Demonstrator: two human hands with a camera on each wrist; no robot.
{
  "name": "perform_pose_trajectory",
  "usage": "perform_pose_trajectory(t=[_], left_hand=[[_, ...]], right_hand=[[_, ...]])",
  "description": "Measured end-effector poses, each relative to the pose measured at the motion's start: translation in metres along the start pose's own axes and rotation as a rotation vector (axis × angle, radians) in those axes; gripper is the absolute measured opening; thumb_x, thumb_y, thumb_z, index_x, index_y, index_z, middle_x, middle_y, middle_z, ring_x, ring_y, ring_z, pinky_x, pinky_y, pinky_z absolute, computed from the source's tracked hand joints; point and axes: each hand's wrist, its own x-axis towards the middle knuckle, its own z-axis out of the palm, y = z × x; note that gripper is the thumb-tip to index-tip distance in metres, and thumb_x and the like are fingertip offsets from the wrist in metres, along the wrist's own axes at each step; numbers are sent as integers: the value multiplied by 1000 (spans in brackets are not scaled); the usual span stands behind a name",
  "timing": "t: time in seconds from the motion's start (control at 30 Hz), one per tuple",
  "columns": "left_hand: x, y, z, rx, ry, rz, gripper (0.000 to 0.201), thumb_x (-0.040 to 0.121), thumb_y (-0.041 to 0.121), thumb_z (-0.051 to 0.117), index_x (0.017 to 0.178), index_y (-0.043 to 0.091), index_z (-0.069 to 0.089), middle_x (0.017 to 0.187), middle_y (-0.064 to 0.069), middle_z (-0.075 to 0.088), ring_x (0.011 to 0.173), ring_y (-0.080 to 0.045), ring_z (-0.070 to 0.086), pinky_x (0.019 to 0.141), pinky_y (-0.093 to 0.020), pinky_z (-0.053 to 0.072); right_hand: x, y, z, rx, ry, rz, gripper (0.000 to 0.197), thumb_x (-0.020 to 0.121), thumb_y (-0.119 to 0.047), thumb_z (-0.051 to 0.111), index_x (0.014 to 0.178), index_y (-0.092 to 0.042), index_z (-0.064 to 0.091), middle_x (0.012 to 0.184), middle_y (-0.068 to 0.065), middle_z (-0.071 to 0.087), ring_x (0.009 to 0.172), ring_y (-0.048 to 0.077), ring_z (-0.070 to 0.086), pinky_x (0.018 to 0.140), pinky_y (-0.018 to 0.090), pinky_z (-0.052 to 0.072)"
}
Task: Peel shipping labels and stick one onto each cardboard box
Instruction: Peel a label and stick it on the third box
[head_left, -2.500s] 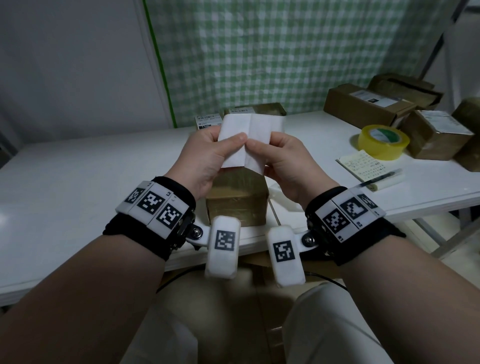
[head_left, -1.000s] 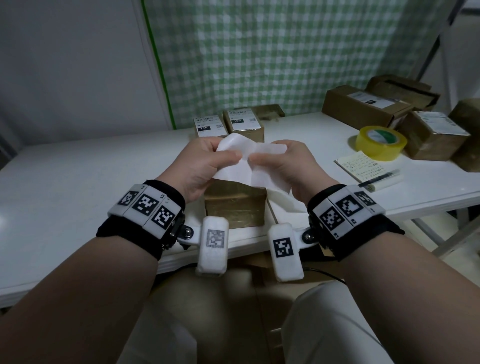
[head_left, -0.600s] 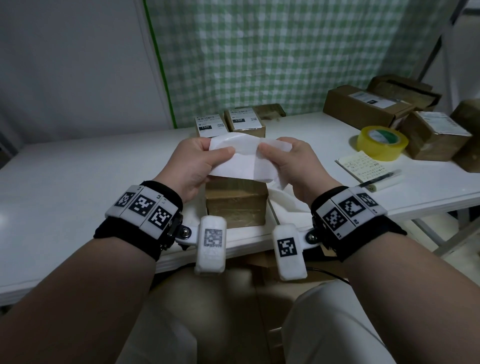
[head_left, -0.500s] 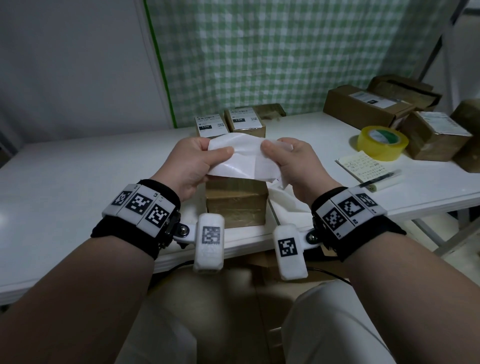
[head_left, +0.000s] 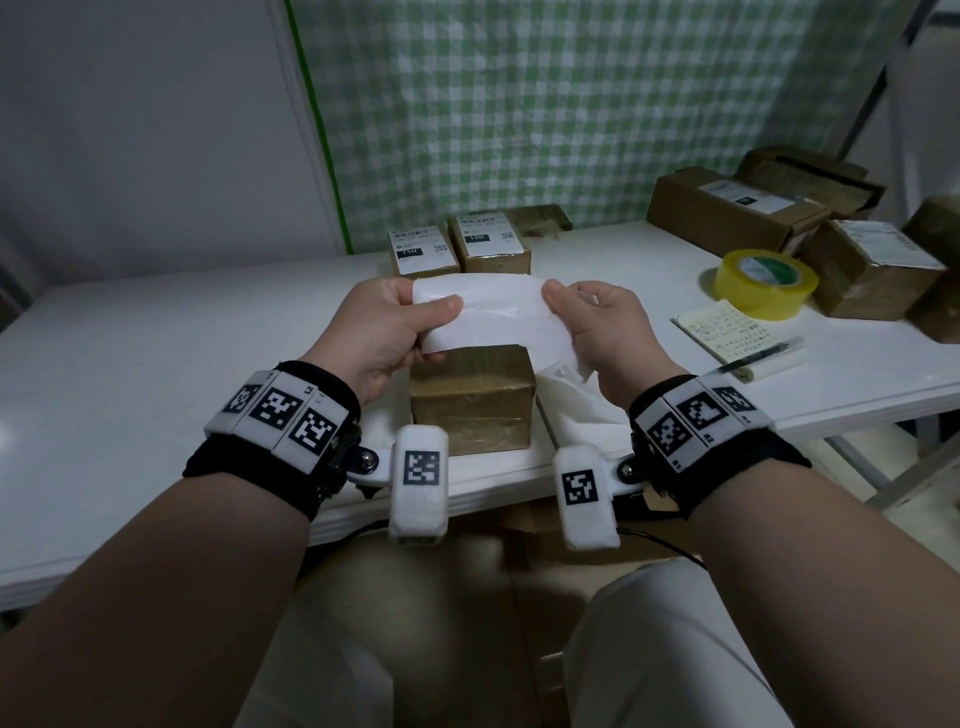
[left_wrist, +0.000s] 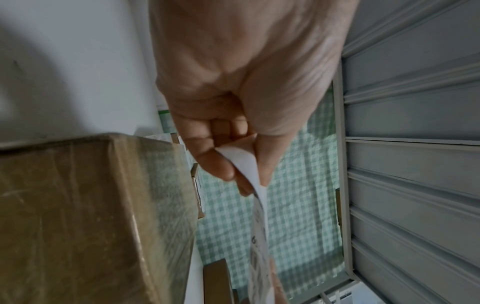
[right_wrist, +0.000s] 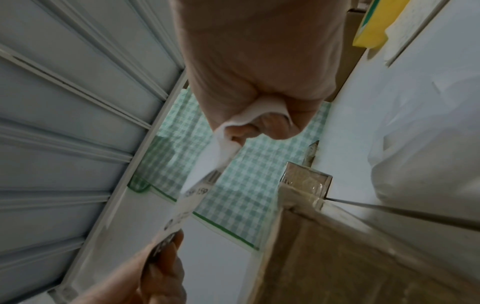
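A white shipping label (head_left: 493, 317) is stretched between both hands, blank side towards me, printed side facing away. My left hand (head_left: 389, 332) pinches its left edge (left_wrist: 246, 164) between thumb and fingers. My right hand (head_left: 597, 332) pinches the right edge (right_wrist: 226, 142), with backing paper trailing under the palm. Directly below the label stands a bare, tape-wrapped cardboard box (head_left: 470, 397) at the table's front edge. Two small boxes carrying labels (head_left: 460, 249) stand behind it.
Several larger cardboard boxes (head_left: 737, 213) sit at the back right, near a yellow tape roll (head_left: 763, 283). A notepad with a pen (head_left: 737, 338) lies right of my hands. Crumpled white backing paper (head_left: 576, 405) lies beside the bare box. The white table (head_left: 156, 364) stretches left.
The label was folded and crumpled between my hands; now they have moved apart and hold it stretched flat, lower, over the bare box.
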Motion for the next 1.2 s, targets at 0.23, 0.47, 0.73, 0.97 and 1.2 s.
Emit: perform_pose_trajectory(t=[0.23,0.47,0.73,0.97,1.2], left_hand=[[4,-3,-3,12,43,3,7,84,13,68,86,9,62,84,-6,67,65,-13,62,48,-16,52],[6,-4,-9,-45,133,20,15,84,11,67,74,12,56,74,-5,63,53,-8,60,43,-15,49],[10,-6,-9,-43,160,76,4,85,13,67,86,15,63,82,-1,67,65,-9,65,48,-17,51],[4,-3,-3,-24,143,190,10,86,11,66,92,19,66,88,3,70,73,-7,69,58,-21,55],[1,2,6,295,221,464,13,80,21,72,90,13,70,88,-6,72,82,-22,67,73,-39,57]], right_hand=[[0,2,-6,-2,29,58,41,90,-33,61,56,-17,44,34,-13,35,32,9,29,38,20,27],[5,8,-19,-37,148,143,37,89,-32,59,60,-17,42,41,-5,39,36,13,32,41,20,28],[15,14,-43,-542,272,281,14,76,3,56,71,-8,50,96,19,62,93,32,58,75,29,43],[20,17,-42,-22,272,429,49,88,-37,55,129,-11,49,131,9,46,116,30,48,90,38,47],[11,-11,-25,-63,163,135,26,89,-36,56,85,-12,63,78,0,61,76,17,56,67,27,43]])
